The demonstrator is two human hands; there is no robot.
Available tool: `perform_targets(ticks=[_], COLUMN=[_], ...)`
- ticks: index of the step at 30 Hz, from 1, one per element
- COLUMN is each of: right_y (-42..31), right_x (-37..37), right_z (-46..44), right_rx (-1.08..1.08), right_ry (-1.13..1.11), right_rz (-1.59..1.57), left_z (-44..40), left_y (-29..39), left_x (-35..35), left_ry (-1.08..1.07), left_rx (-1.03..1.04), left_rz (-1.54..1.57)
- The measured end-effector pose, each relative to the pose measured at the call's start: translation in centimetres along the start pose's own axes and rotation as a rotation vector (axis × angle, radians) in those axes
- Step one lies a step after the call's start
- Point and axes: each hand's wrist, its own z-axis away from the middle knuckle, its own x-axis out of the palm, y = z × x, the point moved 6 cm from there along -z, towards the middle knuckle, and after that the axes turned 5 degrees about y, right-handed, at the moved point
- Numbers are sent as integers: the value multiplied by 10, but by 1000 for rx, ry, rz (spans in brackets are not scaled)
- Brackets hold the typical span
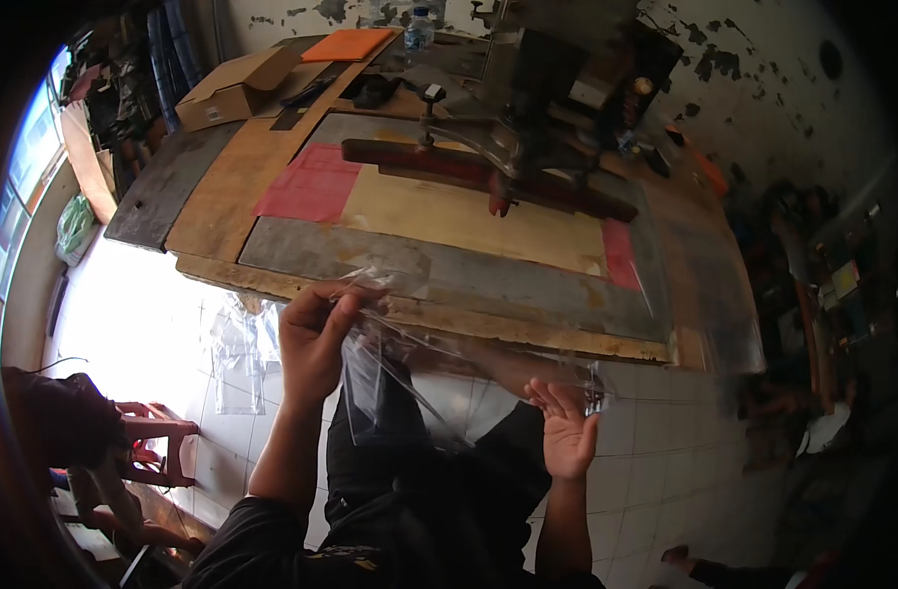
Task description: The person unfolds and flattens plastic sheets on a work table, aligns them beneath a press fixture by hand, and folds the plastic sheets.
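Note:
My left hand [316, 339] is closed in a pinch on a thin clear plastic sheet [367, 388], at the table's front edge. The creased plastic hangs below the fingers, over my lap, and some of it bunches up above them. Whether it is a bag or a flat sheet is unclear. My right hand [569, 437] is open, palm showing and fingers stretched out, below the table edge. A small shiny piece of clear plastic [598, 388] with dark marks shows beside its fingertips; contact cannot be made out.
A machine's red bar [420, 160] spans a yellow sheet [449, 221] and a red sheet [307, 182] on the table [302, 243]. Behind are a cardboard box [235, 90], an orange folder [348, 44] and a bottle [420, 31]. A red stool [164, 437] and another person [61, 417] are at left.

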Motion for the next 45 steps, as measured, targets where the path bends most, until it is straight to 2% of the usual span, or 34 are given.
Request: perform_targets(ticks=[1, 5, 7, 8, 9, 10, 11, 13, 17, 19, 21, 23, 24, 29, 31, 34, 35, 37, 39, 40, 42, 43, 45], right_y=[-3, -46, -61, -62, -70, -84, -98, -129, -165, -178, -189, -195, -197, -202, -198, -187, -186, -178, -170, -166, -163, -163, -161], right_x=[-2, 26, 34, 23, 14, 9, 7, 5, 10, 17, 25, 31, 35, 45, 40, 61, 66, 82, 91, 100, 113, 113, 115], right_z=[4, -4, -11, -12, -15, -20, -26, -34, -72, -95, -115, -132, -139, -154, -154, -146, -144, -135, -122, -114, -105, -102, -97], right_rx=[6, -66, -79, -45, -64, -136, -210, -222, -248, -232, -213, -205, -200, -52, -13, 99, 100, 122, 183, 271, 425, 424, 389], right_ry=[23, 1, 71, 241, 314, 322, 326, 331, 158, 73, -44, -77, -101, -149, -138, -325, -328, -520, -592, -593, -586, -586, -620], right_rz=[-152, -229, 112, 76, 131, 166, 202, 211, 98, 86, 50, 22, -14, -175, -196, -312, -311, -89, -81, 24, 225, 226, 256], left_z=[-1, 10, 17, 21, 24, 25, 27, 40, 54, 51, 53, 57, 59, 61, 58, 51, 46, 34, 21, 15, 8, -1, 1], left_y=[1, -18, -20, -17, -14, -7, 1, 20, 15, 3, 5, 1, 4, 13, 12, 18, 31, 50, 80, 91, 100, 108, 93], left_x=[-3, -14, -17, -11, -7, -2, 9, 25, 40, 49, 70, 83, 93, 129, 136, 138, 133, 125, 127, 130, 147, 147, 162], left_ry=[-17, -21, -82, -256, -430, -711, -992, -1294, -1341, -1121, -938, -914, -911, -852, -812, -718, -609, -448, -495, -493, -708, -708, -1146], left_rx=[18, 60, 83, 67, 50, 51, 0, 35, -55, -218, -165, -133, -129, 149, 176, 209, 306, 498, 585, 585, 428, 429, 2], left_rz=[25, -40, 7, 143, 280, 369, 589, 736, 760, 531, 320, 108, 115, -56, -22, -4, -69, -145, -195, -199, -86, -86, -136])
